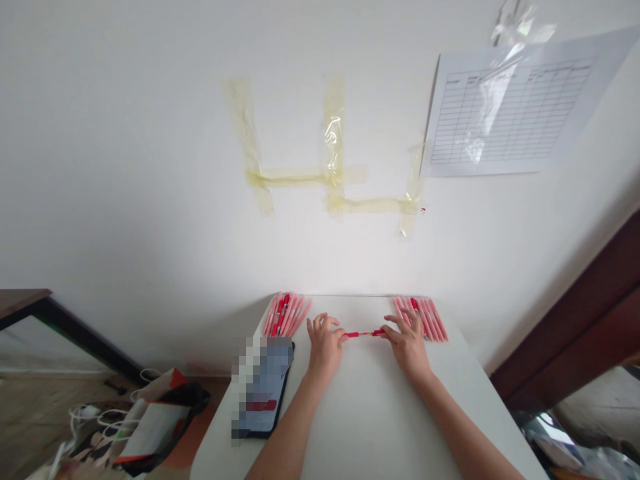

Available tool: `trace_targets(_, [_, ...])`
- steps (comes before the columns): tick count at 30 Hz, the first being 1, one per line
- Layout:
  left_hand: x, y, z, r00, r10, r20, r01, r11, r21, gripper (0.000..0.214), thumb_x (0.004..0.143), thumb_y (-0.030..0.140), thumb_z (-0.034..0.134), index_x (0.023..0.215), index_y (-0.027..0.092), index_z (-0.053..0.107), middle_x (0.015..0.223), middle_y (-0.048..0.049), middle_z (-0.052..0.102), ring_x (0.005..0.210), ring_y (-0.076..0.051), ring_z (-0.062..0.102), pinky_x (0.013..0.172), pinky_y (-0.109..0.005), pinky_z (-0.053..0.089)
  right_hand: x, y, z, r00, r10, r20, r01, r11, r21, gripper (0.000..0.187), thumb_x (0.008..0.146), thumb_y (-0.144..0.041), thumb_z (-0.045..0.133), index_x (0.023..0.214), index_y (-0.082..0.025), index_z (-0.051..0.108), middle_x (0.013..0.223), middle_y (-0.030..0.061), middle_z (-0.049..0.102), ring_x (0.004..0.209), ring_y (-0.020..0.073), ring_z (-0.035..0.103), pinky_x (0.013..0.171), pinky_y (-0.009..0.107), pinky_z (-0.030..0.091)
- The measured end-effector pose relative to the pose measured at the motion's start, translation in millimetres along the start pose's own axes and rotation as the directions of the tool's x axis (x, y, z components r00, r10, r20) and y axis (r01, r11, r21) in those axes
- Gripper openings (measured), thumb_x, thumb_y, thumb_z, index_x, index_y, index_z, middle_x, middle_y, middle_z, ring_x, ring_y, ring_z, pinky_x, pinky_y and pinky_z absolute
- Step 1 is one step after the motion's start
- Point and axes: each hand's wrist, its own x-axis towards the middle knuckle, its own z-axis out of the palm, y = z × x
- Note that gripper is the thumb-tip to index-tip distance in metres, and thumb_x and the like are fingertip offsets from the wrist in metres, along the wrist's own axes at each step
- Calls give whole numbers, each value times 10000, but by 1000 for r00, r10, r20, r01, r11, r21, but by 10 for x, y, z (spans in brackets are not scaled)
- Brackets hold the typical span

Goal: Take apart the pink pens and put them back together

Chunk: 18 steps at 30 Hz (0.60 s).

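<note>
My left hand and my right hand rest on a small white table, each pinching one end of a thin red pen that lies level between them. A row of pink and red pens lies at the table's far left, just beyond my left hand. Another row of pink and red pens lies at the far right, touching the fingers of my right hand.
A dark phone lies on the table's left edge. The white wall behind carries yellowed tape strips and a printed table sheet. A bag and cables clutter the floor at left; a dark wooden frame stands right.
</note>
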Motion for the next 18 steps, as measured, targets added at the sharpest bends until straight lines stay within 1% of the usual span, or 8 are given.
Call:
trace_targets(4, [9, 17, 4, 1000, -23, -1, 23, 1000, -21, 209, 851, 123, 615, 758, 255, 747, 1006, -46, 584, 1194, -267, 470, 1173, -699, 195, 7, -10, -10, 1000, -6, -7, 6, 1000, -1, 161, 935, -223, 605, 940, -295, 749, 1190, 24, 699, 1333, 338, 389, 1062, 600, 396])
trace_targets(6, [14, 27, -7, 1000, -22, -4, 22, 999, -28, 203, 848, 120, 617, 762, 251, 746, 996, -46, 576, 1171, -259, 485, 1170, -696, 206, 9, -10, -15, 1000, -11, -17, 10, 1000, -2, 159, 932, -222, 609, 939, -297, 749, 1186, 23, 703, 1338, 336, 386, 1069, 604, 385])
trace_targets(10, [15, 30, -36, 1000, -5, -11, 5, 999, -40, 145, 837, 159, 652, 778, 249, 749, 996, -49, 572, 1105, -246, 513, 1162, -654, 264, 8, 1, -15, 999, -23, -37, 23, 1000, -5, 173, 926, -201, 610, 951, -301, 749, 1181, 21, 706, 1343, 328, 389, 1074, 593, 378])
trace_targets(12, [12, 27, -44, 1000, -1, -16, 0, 999, -41, 143, 832, 161, 658, 772, 253, 749, 992, -49, 576, 1086, -244, 521, 1161, -648, 263, 4, 11, -9, 999, -32, -44, 32, 999, -7, 187, 926, -184, 605, 963, -301, 746, 1181, 20, 706, 1350, 325, 384, 1088, 595, 363])
trace_targets(15, [10, 30, -45, 1000, -7, -12, 7, 999, -36, 131, 822, 164, 676, 780, 261, 753, 995, -44, 582, 1081, -245, 531, 1159, -663, 241, -4, 27, 4, 998, -46, -48, 46, 999, -12, 190, 927, -179, 600, 975, -299, 739, 1179, 20, 701, 1353, 330, 379, 1097, 605, 347])
trace_targets(18, [16, 40, -47, 999, -31, -20, 30, 999, -36, 86, 825, 210, 697, 809, 265, 762, 1045, -55, 588, 1126, -264, 523, 1137, -655, 279, -6, 35, 20, 999, -30, -39, 30, 999, -19, 159, 943, -225, 593, 980, -295, 731, 1167, 33, 688, 1314, 335, 410, 1072, 590, 373])
